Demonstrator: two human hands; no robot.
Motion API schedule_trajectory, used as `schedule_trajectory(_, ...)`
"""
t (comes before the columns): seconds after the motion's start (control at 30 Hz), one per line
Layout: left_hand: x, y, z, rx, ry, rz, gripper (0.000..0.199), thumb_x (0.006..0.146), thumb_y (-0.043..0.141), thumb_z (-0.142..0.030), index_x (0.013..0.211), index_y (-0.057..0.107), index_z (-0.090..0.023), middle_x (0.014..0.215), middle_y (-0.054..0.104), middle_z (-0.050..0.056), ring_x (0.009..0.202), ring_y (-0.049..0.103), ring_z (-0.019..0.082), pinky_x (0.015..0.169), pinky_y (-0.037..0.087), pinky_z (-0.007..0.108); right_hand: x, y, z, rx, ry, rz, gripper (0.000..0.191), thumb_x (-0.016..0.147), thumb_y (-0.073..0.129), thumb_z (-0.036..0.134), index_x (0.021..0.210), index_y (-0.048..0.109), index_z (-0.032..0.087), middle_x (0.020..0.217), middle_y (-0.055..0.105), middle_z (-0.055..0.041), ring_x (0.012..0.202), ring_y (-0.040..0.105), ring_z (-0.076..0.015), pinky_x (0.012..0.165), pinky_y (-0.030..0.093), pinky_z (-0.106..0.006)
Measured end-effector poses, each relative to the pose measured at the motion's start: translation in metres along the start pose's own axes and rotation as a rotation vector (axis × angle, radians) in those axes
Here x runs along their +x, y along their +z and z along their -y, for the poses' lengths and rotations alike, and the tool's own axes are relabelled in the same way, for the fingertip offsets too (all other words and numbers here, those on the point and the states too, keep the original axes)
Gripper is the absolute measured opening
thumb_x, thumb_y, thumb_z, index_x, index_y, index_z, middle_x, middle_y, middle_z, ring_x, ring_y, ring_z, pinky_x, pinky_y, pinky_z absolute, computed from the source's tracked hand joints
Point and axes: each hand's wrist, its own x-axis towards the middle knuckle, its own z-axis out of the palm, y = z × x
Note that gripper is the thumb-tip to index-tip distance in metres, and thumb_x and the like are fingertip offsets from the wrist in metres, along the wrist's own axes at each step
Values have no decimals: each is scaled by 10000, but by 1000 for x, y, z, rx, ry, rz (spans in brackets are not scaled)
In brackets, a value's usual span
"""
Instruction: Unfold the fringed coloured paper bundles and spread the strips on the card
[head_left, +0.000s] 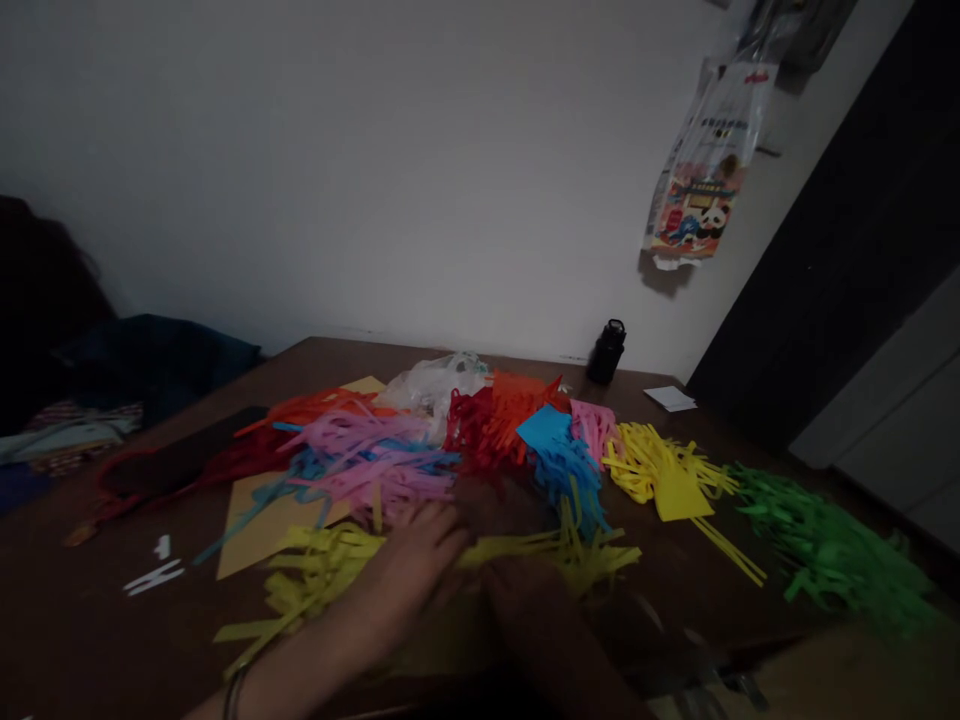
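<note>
My left hand (427, 545) reaches over a heap of olive-yellow paper strips (322, 565), its fingers curled down onto the yellow paper near the table's front. Close beside it, my right hand (525, 590) is closed at the same yellow paper; dim light and blur hide its fingertips. More yellow strips (592, 560) spread out to the right of that hand. Just beyond my hands lie pink strips (367, 450) mixed with blue ones, and a blue fringed paper bunch (562, 460) with an uncut top.
Red and orange fringes (510, 415), a bright yellow fringe (671, 475) and green strips (832, 545) cover the brown table (60, 600). A clear plastic bag (439, 385), a black bottle (606, 352) and white paper (670, 399) are farther back. White pieces (155, 577) lie left.
</note>
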Motion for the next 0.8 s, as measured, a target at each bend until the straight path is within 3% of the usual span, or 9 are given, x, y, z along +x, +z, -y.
schedule_trajectory(0.07,-8,7,-2,54,129,-26,200,816,597,-155,1000,634,-224,1034,641,66,1003,528,277,924,371,447,-2,0,-2,30,30,-44,219,736,726,28,885,619,148,749,655,-27,607,601,-209,509,385,-332)
schedule_trajectory(0.13,-13,18,0,137,159,-35,151,848,605,-150,975,641,-222,1009,652,56,970,528,252,935,347,436,-2,-2,-2,72,60,-90,226,756,688,17,924,617,149,762,657,-30,631,601,-208,539,392,-332)
schedule_trajectory(0.27,-14,29,7,210,184,-98,41,891,628,-181,878,642,-217,905,667,16,891,531,216,895,324,401,4,-8,1,125,51,-118,164,830,664,79,951,599,168,847,654,-27,788,595,-216,763,429,-373)
schedule_trajectory(0.37,-16,29,8,150,242,-198,67,864,687,-197,836,631,-221,830,655,-22,835,522,194,840,316,366,5,-6,-2,60,-6,-70,99,870,626,90,839,584,174,781,624,-11,756,570,-199,882,402,-407)
schedule_trajectory(0.5,-25,34,11,69,304,-288,197,961,536,-165,782,600,-218,751,625,-40,748,496,168,827,309,344,-8,3,-12,6,-79,-52,113,888,565,72,833,591,166,738,595,-12,729,546,-187,996,357,-418)
schedule_trajectory(0.6,-34,43,15,29,327,-317,294,1004,410,-144,797,600,-231,728,625,-44,725,502,164,826,309,335,-18,7,-18,-13,-135,-59,158,901,558,79,773,576,171,732,579,-14,736,533,-183,1004,355,-401)
schedule_trajectory(0.67,-39,47,18,-15,287,-265,276,990,408,-127,841,610,-243,759,638,-44,741,526,162,813,319,323,-21,8,-21,2,-145,-66,156,887,600,94,753,574,170,750,583,-17,755,531,-182,973,372,-381)
schedule_trajectory(0.8,-46,49,19,-127,175,-254,233,916,438,-120,886,625,-256,842,679,-19,806,588,179,754,342,315,-15,5,-22,72,-48,-84,131,862,669,147,765,587,174,794,598,-17,781,535,-181,857,393,-347)
